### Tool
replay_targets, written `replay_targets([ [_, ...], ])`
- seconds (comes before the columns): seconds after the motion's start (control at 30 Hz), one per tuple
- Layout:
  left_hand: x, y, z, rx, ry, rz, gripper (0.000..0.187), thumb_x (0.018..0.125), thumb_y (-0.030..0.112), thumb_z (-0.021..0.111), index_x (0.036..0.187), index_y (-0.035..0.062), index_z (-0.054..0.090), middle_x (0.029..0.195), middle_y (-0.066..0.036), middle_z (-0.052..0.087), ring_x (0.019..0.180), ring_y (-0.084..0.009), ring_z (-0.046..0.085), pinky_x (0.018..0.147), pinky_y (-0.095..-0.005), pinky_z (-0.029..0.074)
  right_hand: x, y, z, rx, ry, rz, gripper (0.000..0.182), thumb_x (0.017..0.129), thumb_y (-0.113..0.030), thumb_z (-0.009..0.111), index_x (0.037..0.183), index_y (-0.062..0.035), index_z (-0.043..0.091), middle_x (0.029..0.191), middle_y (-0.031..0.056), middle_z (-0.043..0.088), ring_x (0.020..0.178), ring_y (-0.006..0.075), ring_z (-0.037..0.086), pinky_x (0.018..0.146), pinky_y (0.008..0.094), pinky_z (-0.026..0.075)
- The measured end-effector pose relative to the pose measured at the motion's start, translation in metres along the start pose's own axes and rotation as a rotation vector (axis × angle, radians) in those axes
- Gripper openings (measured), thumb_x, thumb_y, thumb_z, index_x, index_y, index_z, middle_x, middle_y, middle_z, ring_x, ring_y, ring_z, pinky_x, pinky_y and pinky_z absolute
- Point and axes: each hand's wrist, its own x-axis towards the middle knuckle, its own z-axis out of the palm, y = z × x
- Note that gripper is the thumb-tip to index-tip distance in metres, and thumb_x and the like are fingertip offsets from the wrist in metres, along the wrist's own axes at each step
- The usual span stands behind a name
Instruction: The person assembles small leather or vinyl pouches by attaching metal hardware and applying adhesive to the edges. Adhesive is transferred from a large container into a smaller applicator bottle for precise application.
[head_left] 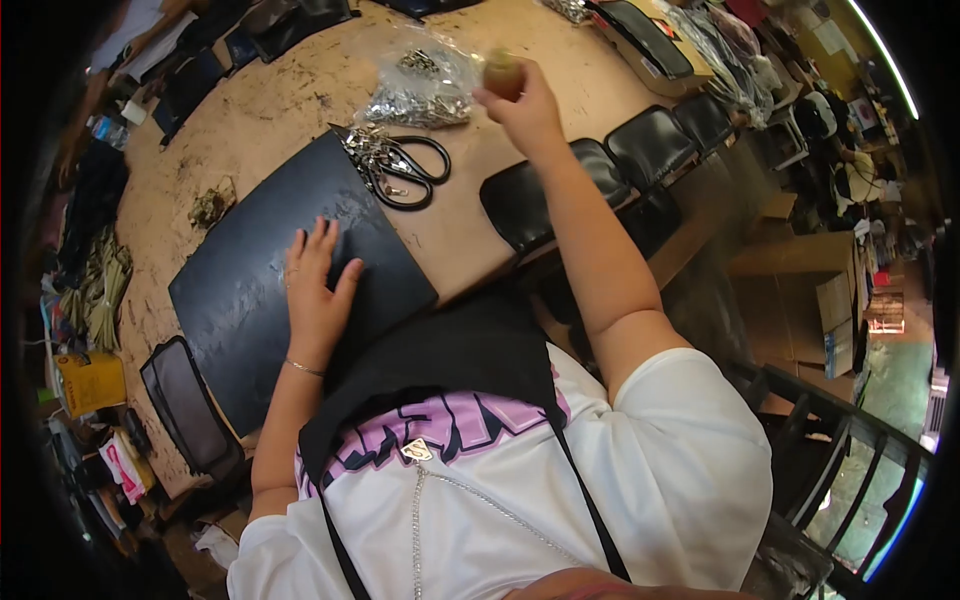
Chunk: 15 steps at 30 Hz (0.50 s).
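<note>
My left hand (318, 285) lies with its fingers stretched out on a dark, smooth, scuffed board or mat (240, 310). Raised over the table, my right hand (530, 112) is closed round a small olive-brown rounded object (503, 76), too blurred to name. Just left of that hand sits a clear plastic bag (420, 95) of shiny metal pieces. Black-handled scissors (412, 172) rest by the top right corner of the mat, with a heap of small metal pieces (368, 150) partly over them.
Black padded pieces (650, 148) line the table's right edge, and a dark pouch-like piece (192, 405) lies at lower left. A yellow container (90, 380) stands on the left. Cardboard boxes (790, 295) and a black metal rack (850, 450) are to the right. Another person's arm shows at top left.
</note>
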Motion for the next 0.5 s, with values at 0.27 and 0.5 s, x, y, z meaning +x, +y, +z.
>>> replay_targets([
  [0.27,0.003,0.024,-0.005,0.201,-0.056,0.008,0.050,0.089,0.030,0.070,0.136,0.0175,0.060,0.148,-0.005,0.051,0.143,-0.0334,0.037,0.119,-0.0528,0.020,0.011,0.009,-0.067,-0.310,-0.253,0.191,0.084,0.073,-0.027,0.085,0.143,-0.0011,0.046,0.131,0.0216,0.061,0.117,0.0319,0.061,0.102,0.0389,0.047],
  [0.5,0.006,0.028,-0.009,0.195,-0.065,-0.002,0.048,0.088,0.031,0.069,0.133,0.0169,0.060,0.148,-0.005,0.049,0.143,-0.0321,0.035,0.119,-0.0537,0.018,-0.011,-0.020,-0.127,-0.892,-0.719,0.084,0.039,0.070,-0.009,0.082,0.105,-0.0074,0.064,0.112,0.0161,0.061,0.112,0.0361,0.056,0.097,0.0409,0.046],
])
